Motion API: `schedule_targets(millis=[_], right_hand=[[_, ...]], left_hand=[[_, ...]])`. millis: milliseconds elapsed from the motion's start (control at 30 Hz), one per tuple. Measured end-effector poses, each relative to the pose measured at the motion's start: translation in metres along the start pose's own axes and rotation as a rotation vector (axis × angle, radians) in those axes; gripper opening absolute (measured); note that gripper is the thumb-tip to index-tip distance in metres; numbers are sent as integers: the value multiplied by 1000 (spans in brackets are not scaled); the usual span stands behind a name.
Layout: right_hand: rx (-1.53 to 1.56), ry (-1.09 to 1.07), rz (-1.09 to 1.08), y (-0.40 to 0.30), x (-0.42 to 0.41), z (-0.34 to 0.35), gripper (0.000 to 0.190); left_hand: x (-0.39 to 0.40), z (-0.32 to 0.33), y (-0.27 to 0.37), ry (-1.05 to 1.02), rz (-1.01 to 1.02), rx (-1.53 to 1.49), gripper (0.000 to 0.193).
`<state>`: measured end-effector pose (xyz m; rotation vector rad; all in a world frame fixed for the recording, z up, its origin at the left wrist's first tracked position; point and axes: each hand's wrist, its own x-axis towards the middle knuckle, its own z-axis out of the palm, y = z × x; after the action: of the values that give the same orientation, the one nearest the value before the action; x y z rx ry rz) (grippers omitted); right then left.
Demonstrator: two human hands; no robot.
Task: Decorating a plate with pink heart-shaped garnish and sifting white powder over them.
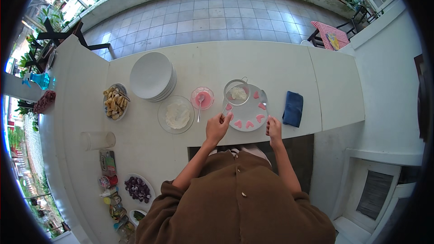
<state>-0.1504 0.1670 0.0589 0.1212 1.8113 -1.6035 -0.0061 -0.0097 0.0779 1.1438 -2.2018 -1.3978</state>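
My left hand (217,128) grips the handle of a round mesh sieve (231,99), which hangs over the left part of a white plate (246,112). A heap of white powder (238,93) lies in the sieve. Pink heart-like marks (260,118) run around the plate's rim area, several of them in view. In my right hand (274,128) is the handle of a metal utensil, perhaps a spoon or butter knife (263,97), its broad end above the plate's right side. To the left stand a glass bowl of white powder (177,115) and a small glass dish of pink sauce (203,97) with a spoon (200,106).
A stack of white plates (151,75) and a bowl of brown food pieces (116,102) stand at left. A folded blue cloth (293,109) lies right of the plate. A clear container (98,141), packages (107,162) and a plate of grapes (137,189) line the left counter.
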Motion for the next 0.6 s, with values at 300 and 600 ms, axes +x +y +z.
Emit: schedule_targets(millis=[300, 600], right_hand=[[92, -214, 193, -17, 27, 19, 25], [85, -224, 172, -20, 39, 37, 24]], left_hand=[[3, 25, -12, 56, -5, -20, 46], [0, 30, -13, 75, -54, -46, 47]])
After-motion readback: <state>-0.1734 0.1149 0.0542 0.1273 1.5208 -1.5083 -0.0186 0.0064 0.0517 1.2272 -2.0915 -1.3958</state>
